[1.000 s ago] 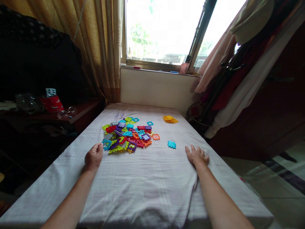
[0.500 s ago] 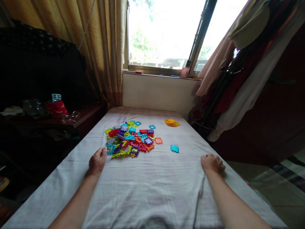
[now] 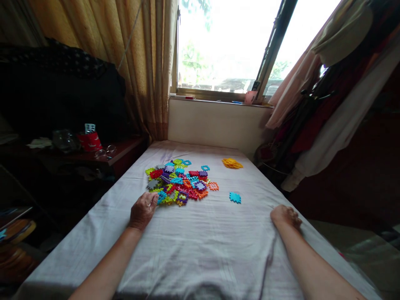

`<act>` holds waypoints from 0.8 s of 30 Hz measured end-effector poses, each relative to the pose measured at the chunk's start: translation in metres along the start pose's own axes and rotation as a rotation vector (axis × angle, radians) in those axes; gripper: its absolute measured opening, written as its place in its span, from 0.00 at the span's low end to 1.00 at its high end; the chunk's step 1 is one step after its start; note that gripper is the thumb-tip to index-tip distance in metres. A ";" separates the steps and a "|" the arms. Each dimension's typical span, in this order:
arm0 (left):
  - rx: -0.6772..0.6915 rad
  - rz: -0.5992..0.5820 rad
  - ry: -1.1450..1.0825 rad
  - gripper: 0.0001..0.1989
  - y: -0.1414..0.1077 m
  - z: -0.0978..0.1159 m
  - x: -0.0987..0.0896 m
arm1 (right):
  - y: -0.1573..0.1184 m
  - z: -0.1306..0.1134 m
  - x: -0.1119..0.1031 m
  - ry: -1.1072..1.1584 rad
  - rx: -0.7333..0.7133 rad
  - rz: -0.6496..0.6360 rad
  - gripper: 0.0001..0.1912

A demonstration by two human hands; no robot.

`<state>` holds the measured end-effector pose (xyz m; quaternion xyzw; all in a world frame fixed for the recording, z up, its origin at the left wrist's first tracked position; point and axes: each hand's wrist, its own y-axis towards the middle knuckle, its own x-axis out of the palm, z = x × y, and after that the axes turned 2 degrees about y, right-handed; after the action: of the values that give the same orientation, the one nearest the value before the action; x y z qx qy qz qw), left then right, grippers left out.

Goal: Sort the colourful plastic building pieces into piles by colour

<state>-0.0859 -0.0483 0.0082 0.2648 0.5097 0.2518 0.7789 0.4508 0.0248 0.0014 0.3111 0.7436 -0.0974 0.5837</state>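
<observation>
A loose pile of colourful notched plastic pieces (image 3: 178,181) lies on the sheet left of centre. My left hand (image 3: 143,210) is at the pile's lower left edge, its fingers pressed together at a blue piece (image 3: 161,196). Whether the fingers grip that piece is hard to make out. My right hand (image 3: 286,216) rests on the sheet at the right, its fingers curled with nothing visible in them. A single light blue piece (image 3: 235,197) lies between the pile and my right hand. Farther back sits a heap of yellow pieces (image 3: 231,163).
The pale sheet (image 3: 212,250) covers the surface up to the wall. At the left, a dark side table (image 3: 125,146) holds a red container (image 3: 90,141), a glass jar (image 3: 64,141) and eyeglasses (image 3: 105,151). Clothes (image 3: 325,141) hang at the right. A pink cup (image 3: 250,97) stands on the windowsill.
My left hand has moved right and closer against the pile, now covering part of its lower left edge. My right hand stays on the sheet. The view has shifted slightly left.
</observation>
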 end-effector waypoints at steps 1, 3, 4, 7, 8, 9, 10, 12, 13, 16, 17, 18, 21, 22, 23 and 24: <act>0.085 0.012 0.032 0.15 -0.001 0.002 0.000 | -0.005 -0.007 -0.002 -0.009 -0.020 -0.011 0.24; 0.222 0.029 0.073 0.15 -0.002 0.006 0.001 | -0.019 -0.028 -0.005 -0.034 -0.108 -0.051 0.23; 0.269 0.028 0.081 0.15 -0.002 0.008 0.001 | -0.027 -0.042 -0.007 -0.038 -0.200 -0.081 0.24; 0.346 -0.011 0.080 0.14 -0.004 0.010 0.002 | -0.050 -0.085 -0.007 0.025 -0.445 -0.167 0.26; 0.355 -0.024 0.075 0.13 -0.004 0.010 0.002 | -0.055 -0.097 -0.006 0.046 -0.470 -0.183 0.26; 0.360 -0.031 0.071 0.12 -0.004 0.010 0.002 | -0.060 -0.107 -0.004 0.066 -0.487 -0.195 0.25; 0.363 -0.030 0.067 0.11 -0.005 0.009 0.002 | -0.063 -0.115 -0.001 0.083 -0.495 -0.203 0.23; 0.362 -0.008 0.054 0.10 -0.005 0.008 0.002 | -0.067 -0.124 0.006 0.107 -0.518 -0.209 0.21; 0.358 0.012 0.045 0.10 -0.006 0.007 0.002 | -0.069 -0.127 0.009 0.121 -0.533 -0.200 0.20; 0.313 0.059 0.007 0.08 -0.007 0.007 0.003 | -0.080 -0.134 0.014 0.250 -0.548 -0.063 0.19; 0.293 0.064 -0.008 0.08 -0.007 0.009 0.004 | -0.086 -0.138 0.014 0.320 -0.550 -0.007 0.18; 0.279 0.064 -0.021 0.08 -0.008 0.012 0.004 | -0.093 -0.144 0.013 0.398 -0.562 0.031 0.17; 0.311 0.054 -0.055 0.07 -0.008 0.029 0.005 | -0.123 -0.165 0.006 0.637 -0.684 -0.070 0.15; 0.343 0.052 -0.064 0.07 -0.007 0.036 0.005 | -0.134 -0.173 0.003 0.718 -0.720 -0.157 0.15; 0.376 0.050 -0.073 0.07 -0.006 0.043 0.006 | -0.144 -0.181 0.002 0.789 -0.726 -0.255 0.15; 0.406 0.049 -0.081 0.06 -0.004 0.050 0.006 | -0.154 -0.188 0.001 0.863 -0.711 -0.366 0.16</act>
<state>-0.0371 -0.0554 0.0183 0.4386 0.5116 0.1520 0.7230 0.2099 -0.0003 0.0234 -0.0258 0.9426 0.1940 0.2704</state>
